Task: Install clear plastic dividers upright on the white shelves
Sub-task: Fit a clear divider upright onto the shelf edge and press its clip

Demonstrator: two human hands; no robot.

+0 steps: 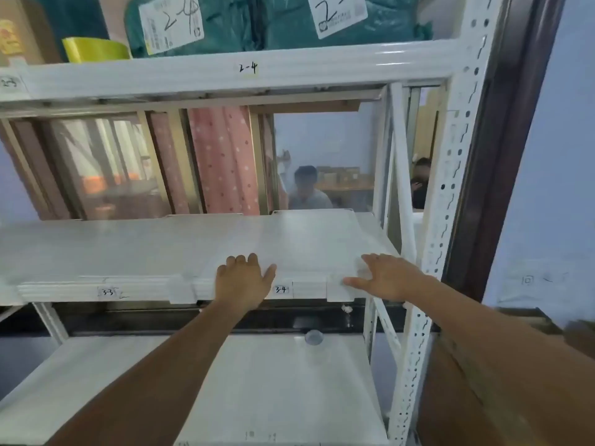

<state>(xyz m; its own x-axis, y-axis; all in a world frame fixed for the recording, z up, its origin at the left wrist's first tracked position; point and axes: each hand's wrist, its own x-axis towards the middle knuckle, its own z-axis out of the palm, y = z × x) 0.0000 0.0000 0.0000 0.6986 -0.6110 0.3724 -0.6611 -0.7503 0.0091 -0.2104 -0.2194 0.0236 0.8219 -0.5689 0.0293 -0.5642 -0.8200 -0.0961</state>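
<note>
A clear, frosted plastic divider lies flat on the middle white shelf. Two of its tabs hang over the shelf's front beam, one to the left of my hands and one to the right. My left hand rests palm-down on the divider's front edge with the fingers spread. My right hand lies flat on the divider's front right corner, its thumb by the right tab. Neither hand grips anything.
The shelf above carries teal parcels, a yellow tape roll and a cardboard box. A perforated white upright stands at the right. The lower shelf holds a small round clear piece. People sit behind the window.
</note>
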